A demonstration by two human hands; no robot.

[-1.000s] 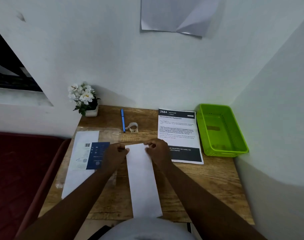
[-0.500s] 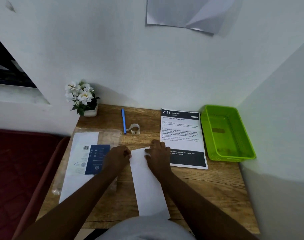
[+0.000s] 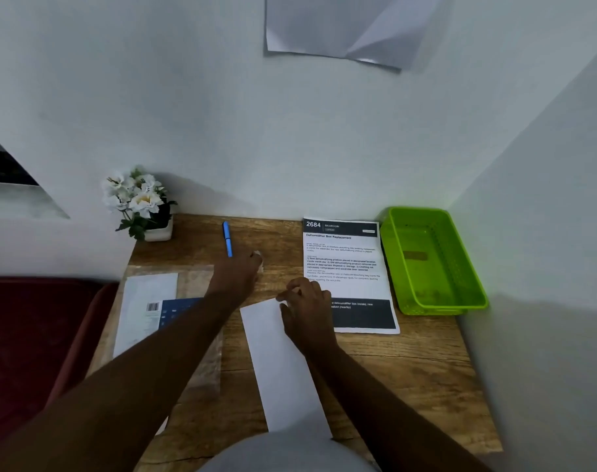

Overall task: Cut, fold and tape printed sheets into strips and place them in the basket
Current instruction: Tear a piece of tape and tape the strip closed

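Printed sheet (image 3: 344, 264) at surface (image 3: 409, 362) back edge: "2684 BEDROOM", "Dehumidifier Box Replacement". Right hand (image 3: 307, 311) fingers spread flat on folded strip (image 3: 280, 366). Left hand (image 3: 237, 274) over tape roll (image 3: 259, 258); grip can't tell.

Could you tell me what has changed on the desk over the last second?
The left hand let go of the folded strip and reached forward onto the tape roll beside the blue pen; whether it grips the roll is unclear. The right hand stays on the strip's far end. Printed sheet and green basket are unmoved.
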